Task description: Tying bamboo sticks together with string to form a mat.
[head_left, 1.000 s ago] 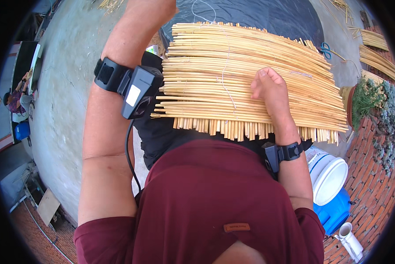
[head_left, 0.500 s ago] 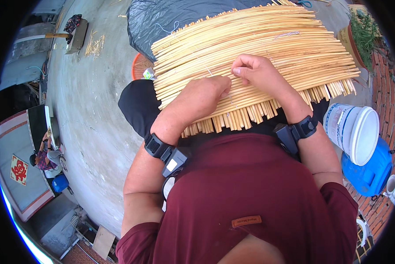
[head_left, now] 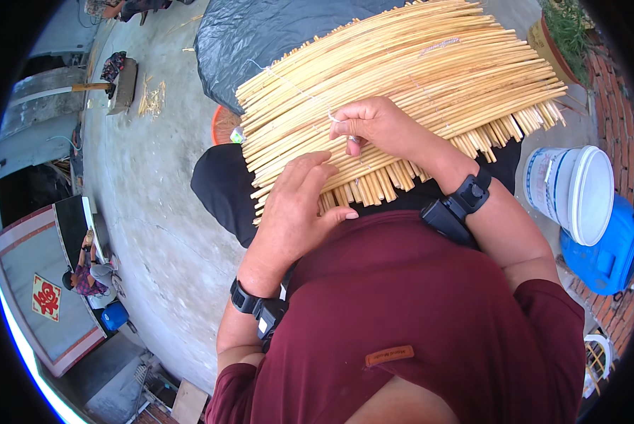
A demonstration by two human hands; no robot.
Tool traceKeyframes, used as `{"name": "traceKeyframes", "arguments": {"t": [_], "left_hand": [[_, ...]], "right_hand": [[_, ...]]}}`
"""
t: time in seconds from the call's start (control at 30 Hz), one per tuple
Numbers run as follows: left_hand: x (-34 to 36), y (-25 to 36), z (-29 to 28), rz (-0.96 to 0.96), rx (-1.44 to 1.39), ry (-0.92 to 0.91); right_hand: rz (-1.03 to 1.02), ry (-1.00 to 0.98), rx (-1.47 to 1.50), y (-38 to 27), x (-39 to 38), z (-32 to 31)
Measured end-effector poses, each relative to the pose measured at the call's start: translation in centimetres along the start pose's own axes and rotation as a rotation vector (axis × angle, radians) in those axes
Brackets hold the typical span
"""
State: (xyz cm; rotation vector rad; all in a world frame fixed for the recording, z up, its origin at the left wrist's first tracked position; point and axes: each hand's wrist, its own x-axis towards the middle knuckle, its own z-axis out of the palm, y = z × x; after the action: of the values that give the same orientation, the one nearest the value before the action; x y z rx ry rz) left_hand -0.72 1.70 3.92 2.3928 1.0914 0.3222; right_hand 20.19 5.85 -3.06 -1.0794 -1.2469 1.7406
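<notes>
A mat of straight yellow reeds (head_left: 409,67), laid side by side, rests across my lap with layers of reed ends showing along its near edge. My right hand (head_left: 380,126) is closed in a pinch over the middle of the mat. It grips a thin white string (head_left: 294,82), which runs up and left across the reeds. A small shiny spot shows at its fingers, too small to make out. At the mat's near left corner my left hand (head_left: 292,201) lies open, fingers over the reeds and thumb apart.
Dark plastic sheeting (head_left: 250,42) lies beyond the mat. An orange-rimmed container (head_left: 224,126) stands to its left. On the right are a white bucket (head_left: 571,187), a blue jug (head_left: 603,247) and a potted plant (head_left: 568,42). Another person (head_left: 89,279) sits far left.
My left hand has drawn back toward me and left, and opened. My right hand has moved left and now pulls the white string, stretched over the reeds. My view has shifted slightly.
</notes>
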Motion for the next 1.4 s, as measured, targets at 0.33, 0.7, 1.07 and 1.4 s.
{"name": "traceKeyframes", "arguments": {"t": [0.33,0.7,1.07,1.4], "left_hand": [[-0.2,0.0,7.0,0.105,0.482,0.292],[0.7,0.7,4.1,0.108,0.421,0.271],[6.0,3.0,-11.7,-0.066,0.269,0.186],[12.4,-2.1,-18.7,-0.247,-0.012,0.054]], "right_hand": [[-0.041,0.079,-0.065,-0.9,0.0,1.7],[-0.138,0.207,0.059,-3.0,0.1,2.5],[-1.17,0.74,-0.539,-15.3,-8.4,1.6],[-0.528,0.381,-0.352,-10.3,-5.2,1.9]]}}
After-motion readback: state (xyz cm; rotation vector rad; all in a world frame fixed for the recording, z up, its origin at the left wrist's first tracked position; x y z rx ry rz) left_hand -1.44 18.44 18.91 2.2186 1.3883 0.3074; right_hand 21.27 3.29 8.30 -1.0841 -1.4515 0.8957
